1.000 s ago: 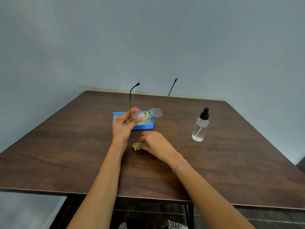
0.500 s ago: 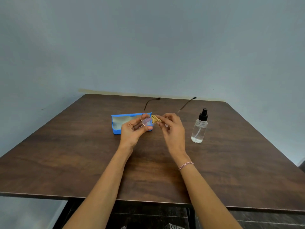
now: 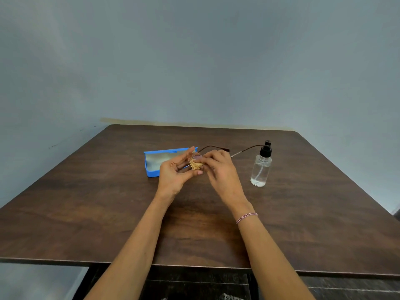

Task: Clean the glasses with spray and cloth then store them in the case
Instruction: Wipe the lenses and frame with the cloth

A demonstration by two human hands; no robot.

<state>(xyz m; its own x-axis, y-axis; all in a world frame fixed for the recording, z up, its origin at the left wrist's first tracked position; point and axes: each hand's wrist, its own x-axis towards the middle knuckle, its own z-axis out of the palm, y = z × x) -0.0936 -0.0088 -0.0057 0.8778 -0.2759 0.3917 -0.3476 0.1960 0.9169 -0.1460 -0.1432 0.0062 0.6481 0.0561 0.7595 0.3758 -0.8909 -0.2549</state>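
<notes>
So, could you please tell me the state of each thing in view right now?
glasses: temples unfolded, held above the table, not in the case.
cloth: bunched up, against a lens.
case: open, lying on the table.
spray bottle: upright on the table, untouched.
left hand: grips the glasses by the front.
right hand: pinches the cloth.

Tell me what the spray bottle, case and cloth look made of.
The spray bottle: clear glossy body, plastic or glass, can't tell; black pump, likely plastic. The case: smooth bright blue shell, likely moulded plastic, pale grey lining. The cloth: tan, soft, crumpled fabric, maybe microfibre.
</notes>
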